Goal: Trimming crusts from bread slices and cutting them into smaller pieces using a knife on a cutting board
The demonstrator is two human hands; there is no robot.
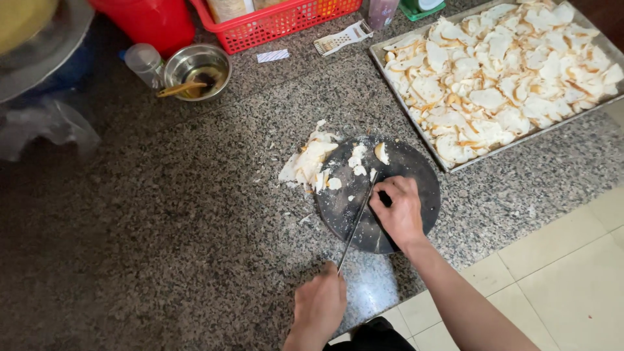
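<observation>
Knife [356,224], long and thin-bladed, lies diagonally across the round dark cutting board [416,170], its tip pointing toward 1 o'clock and its handle toward 7 o'clock. Left hand [320,304], at the 7 o'clock edge of the board, is closed around the knife handle. Right hand [398,209] rests on the board just beside the blade at 3 o'clock of it, fingers curled down; whether they pinch anything cannot be told. White sliced pieces [311,162] are heaped at the board's 10 o'clock rim, spilling onto the speckled granite counter [162,227], with a few smaller bits scattered on the board at 12 o'clock. Metal tray [380,62] at 1 o'clock of the board is filled with pale slices with orange-brown edges. At 10 o'clock, well apart, stands a steel bowl [188,62] holding a wooden utensil, just beside a clear plastic cup [143,63]. Red basket [273,26] and a red bucket [149,23] sit along the far edge, with a small white grater [341,38] near the basket.
</observation>
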